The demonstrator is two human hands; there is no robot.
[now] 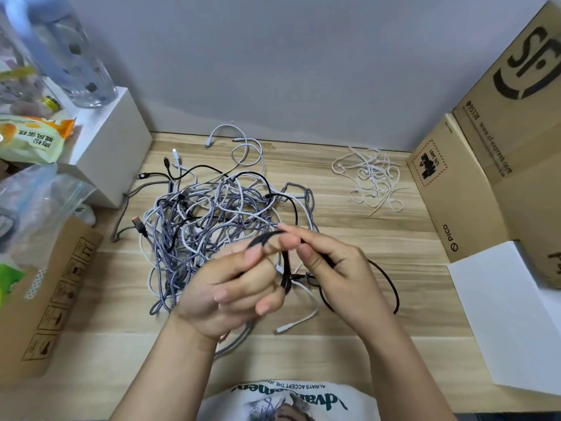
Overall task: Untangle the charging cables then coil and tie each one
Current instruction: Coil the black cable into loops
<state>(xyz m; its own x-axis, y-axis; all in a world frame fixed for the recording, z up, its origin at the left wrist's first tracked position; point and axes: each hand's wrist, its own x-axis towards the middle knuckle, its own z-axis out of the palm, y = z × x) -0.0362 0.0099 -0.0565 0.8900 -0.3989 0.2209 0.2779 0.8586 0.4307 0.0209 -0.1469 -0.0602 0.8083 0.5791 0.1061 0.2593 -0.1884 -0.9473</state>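
A pale wooden worktop (379, 247) carries a tangled cable heap (212, 220) mid-frame, white ties (372, 180) upper right, and cardboard boxes (473, 189) along both edges.

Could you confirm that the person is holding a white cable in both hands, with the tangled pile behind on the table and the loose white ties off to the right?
Not quite: the cable held by the left hand and right hand is black, not white, as the head view shows. The rest holds: the tangled pile lies behind on the table, with the loose white ties to the right.
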